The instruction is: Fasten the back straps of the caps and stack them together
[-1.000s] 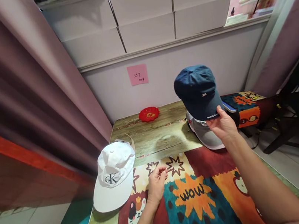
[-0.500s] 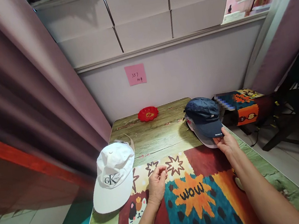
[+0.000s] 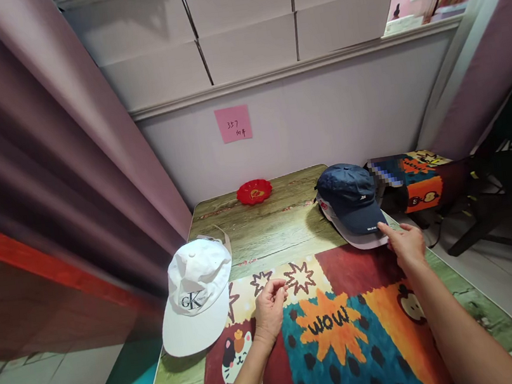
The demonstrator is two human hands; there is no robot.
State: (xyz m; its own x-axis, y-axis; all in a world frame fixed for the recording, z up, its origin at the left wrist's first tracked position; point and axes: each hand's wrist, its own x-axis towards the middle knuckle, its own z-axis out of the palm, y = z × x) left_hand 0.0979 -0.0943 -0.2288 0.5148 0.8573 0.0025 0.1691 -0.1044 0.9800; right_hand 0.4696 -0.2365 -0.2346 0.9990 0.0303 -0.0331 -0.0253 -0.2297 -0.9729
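Note:
A navy cap [image 3: 349,194] sits on top of a lighter cap [image 3: 364,241] at the table's right side; only the brim and part of the side of the lower one show. My right hand [image 3: 407,245] has its index finger stretched to the edge of the navy brim, the other fingers loosely bent, gripping nothing. Above the colourful mat [image 3: 310,363], my left hand [image 3: 269,308] hovers with half-curled fingers and nothing in them. Left of it lies a white cap [image 3: 198,290] with a dark letter logo, its brim toward me.
A red scalloped dish [image 3: 255,192] stands near the table's back edge. Behind the table is a wall with a pink note [image 3: 233,124]. Purple curtains [image 3: 81,115] hang at the left. A low patterned stool [image 3: 422,189] stands beyond the right edge.
My right hand has loosened its hold on the stacked caps' brims and drawn slightly right, leaving a fingertip at the navy brim. My left hand stays nearly in place.

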